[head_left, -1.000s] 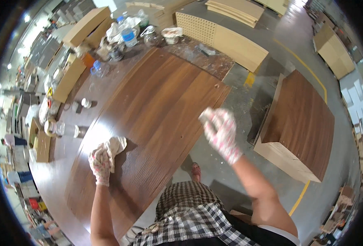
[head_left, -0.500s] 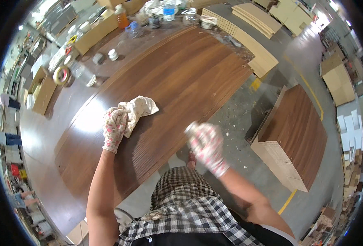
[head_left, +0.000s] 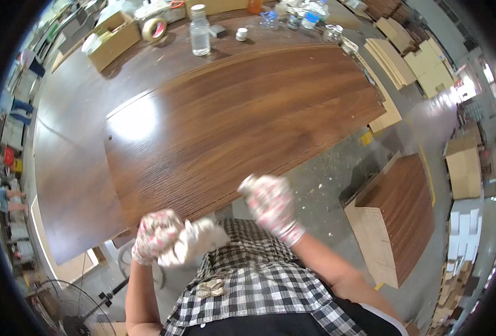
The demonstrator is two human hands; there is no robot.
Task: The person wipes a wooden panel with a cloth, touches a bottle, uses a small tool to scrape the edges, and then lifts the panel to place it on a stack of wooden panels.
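A whitish cloth (head_left: 196,242) is bunched in my left hand (head_left: 156,236), which wears a white glove with pink flowers. That hand is at the near edge of the brown wood-grain board (head_left: 248,120), close to my checked apron. My right hand (head_left: 271,206), in a matching glove, is blurred and hovers beside the board's near edge. Its fingers are curled closed, and a pale tip sticks out at their end. Whether that is a held thing or the glove's fingertip I cannot make out.
Along the table's far side stand a clear bottle (head_left: 200,35), a tape roll (head_left: 154,29), a small white jar (head_left: 241,35) and an open cardboard box (head_left: 112,42). A wood-grain panel piece (head_left: 407,210) stands on the floor at right. A fan (head_left: 75,325) is at lower left.
My left hand has drawn the cloth from the board's middle back to its near edge, beside my apron. My right hand stays closed near the edge. The view has shifted.
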